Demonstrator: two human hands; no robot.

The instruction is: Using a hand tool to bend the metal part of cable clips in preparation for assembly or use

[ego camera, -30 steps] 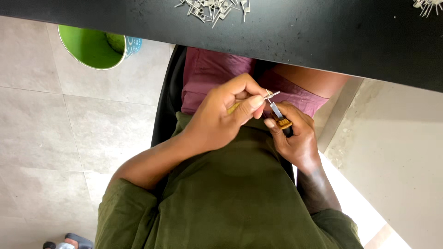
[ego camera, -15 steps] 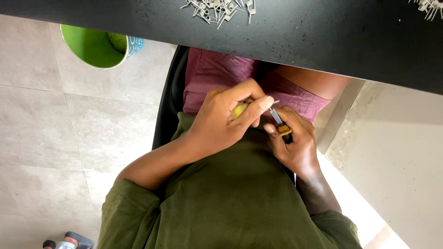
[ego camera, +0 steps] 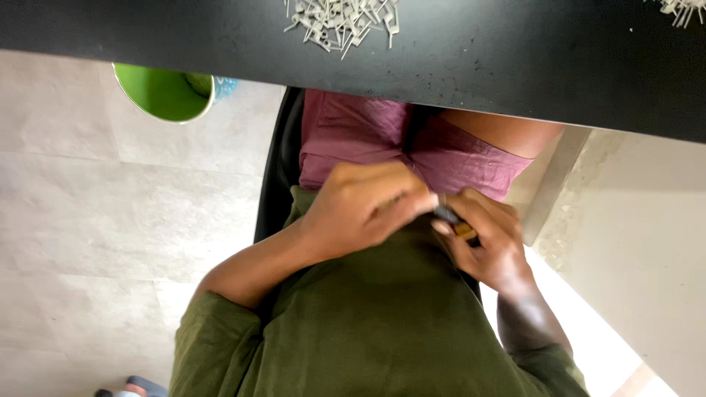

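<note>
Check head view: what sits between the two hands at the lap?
In the head view, the left hand and right hand nearly meet; in the narrow gap sits a small dark tool with a yellow-brown part, mostly hidden by fingers.

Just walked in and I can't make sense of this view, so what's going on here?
A person in a green shirt sits at a black table and works in the lap. The left hand and right hand meet over a small dark and yellow tool, pinched between the fingers; what else they hold is hidden. A pile of small pale metal pieces lies on the table, and a green bucket stands on the floor.
</note>
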